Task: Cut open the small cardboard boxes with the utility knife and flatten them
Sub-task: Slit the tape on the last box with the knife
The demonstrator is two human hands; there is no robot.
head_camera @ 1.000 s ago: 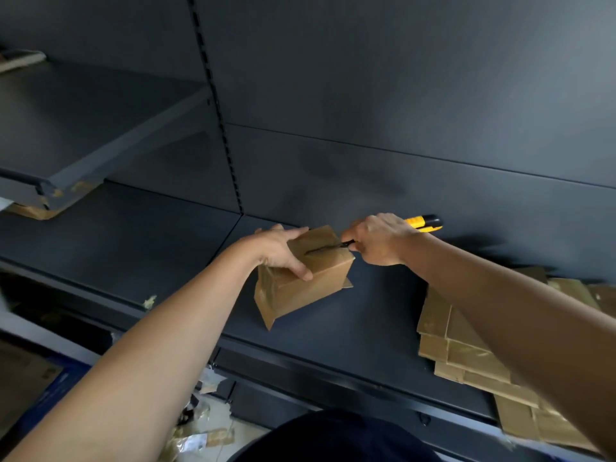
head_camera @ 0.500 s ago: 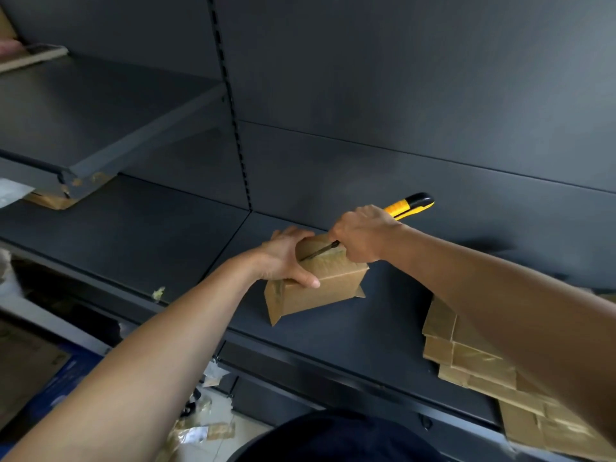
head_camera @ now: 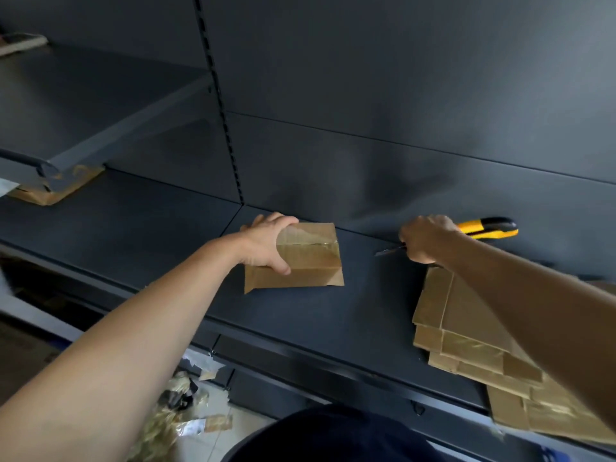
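A small brown cardboard box (head_camera: 310, 261) with shiny tape along its top seam sits on the dark shelf (head_camera: 333, 305). My left hand (head_camera: 268, 243) grips its left end, thumb on the near side and fingers over the top. My right hand (head_camera: 425, 238) holds a yellow and black utility knife (head_camera: 486, 227) to the right of the box, apart from it, with the blade pointing left. A stack of flattened cardboard boxes (head_camera: 466, 335) lies on the shelf under my right forearm.
A higher dark shelf (head_camera: 83, 105) juts out at the upper left, with a cardboard piece (head_camera: 50, 191) beneath its corner. The dark back panel rises close behind the box. Tape and paper scraps (head_camera: 180, 415) litter the floor below the shelf edge.
The knife has come off the box's top seam and moved right, clear of it. The box now rests level on the shelf, still in my left hand.
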